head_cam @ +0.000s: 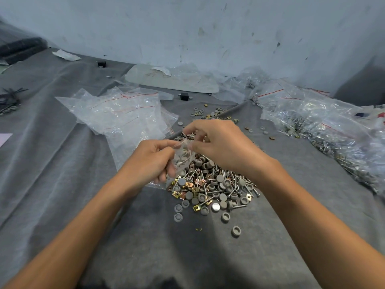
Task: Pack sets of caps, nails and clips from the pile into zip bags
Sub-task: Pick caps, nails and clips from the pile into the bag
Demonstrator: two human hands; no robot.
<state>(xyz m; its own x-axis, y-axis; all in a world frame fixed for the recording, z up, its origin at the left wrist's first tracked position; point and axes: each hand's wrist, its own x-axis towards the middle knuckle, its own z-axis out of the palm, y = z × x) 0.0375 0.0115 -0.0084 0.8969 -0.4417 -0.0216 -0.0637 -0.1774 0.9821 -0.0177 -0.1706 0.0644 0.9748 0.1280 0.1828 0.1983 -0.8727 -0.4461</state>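
Note:
A small clear zip bag (pixel 183 158) hangs between both hands above the pile (pixel 214 188) of grey caps, silver nails and gold clips. Grey caps and a nail show through the bag's plastic. My left hand (pixel 154 161) grips the bag's left side with curled fingers. My right hand (pixel 218 142) pinches the bag's top edge at its right, between thumb and fingers. The pile lies on the grey cloth (pixel 62 163) just under and in front of the hands.
A heap of empty zip bags (pixel 120 113) lies at the left. Filled bags (pixel 325 126) are stacked along the right side. Loose caps and clips (pixel 208 113) are scattered behind the hands. A flat grey board (pixel 170 80) rests against the wall.

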